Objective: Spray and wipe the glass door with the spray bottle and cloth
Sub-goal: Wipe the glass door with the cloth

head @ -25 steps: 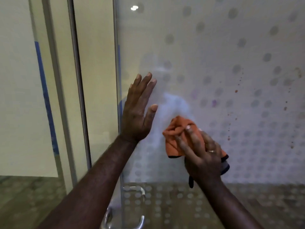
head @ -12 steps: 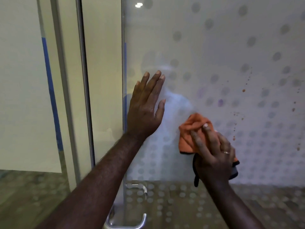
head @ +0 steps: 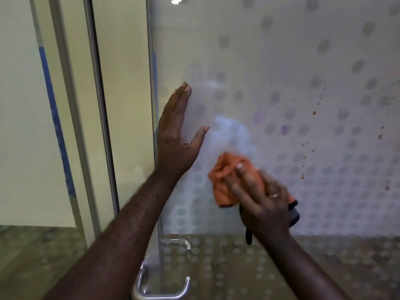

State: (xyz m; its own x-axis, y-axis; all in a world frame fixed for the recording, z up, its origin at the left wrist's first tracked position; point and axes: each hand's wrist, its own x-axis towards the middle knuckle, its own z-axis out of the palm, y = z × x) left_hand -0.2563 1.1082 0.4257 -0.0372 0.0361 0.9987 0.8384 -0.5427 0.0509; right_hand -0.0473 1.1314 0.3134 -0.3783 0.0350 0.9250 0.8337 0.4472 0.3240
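Observation:
The glass door (head: 281,61) fills the right of the view, frosted with grey dots and speckled with small brown spots at the right. My left hand (head: 176,135) rests flat against the glass near its left edge, fingers straight and together, thumb apart. My right hand (head: 259,198) presses a bunched orange cloth (head: 225,180) with a dark edge against the glass, just below and right of the left hand. The hand and cloth are blurred. A hazy wet patch (head: 229,131) lies above the cloth. No spray bottle is in view.
A curved metal door handle (head: 160,286) sits at the door's left edge below my arms. Left of the door stand metal frame posts (head: 97,105) and a fixed glass panel with a blue stripe (head: 54,126). Floor shows through the lower glass.
My right hand has moved the cloth right and then back left across the glass. My left hand's fingers have drawn together and the hand has turned more edge-on.

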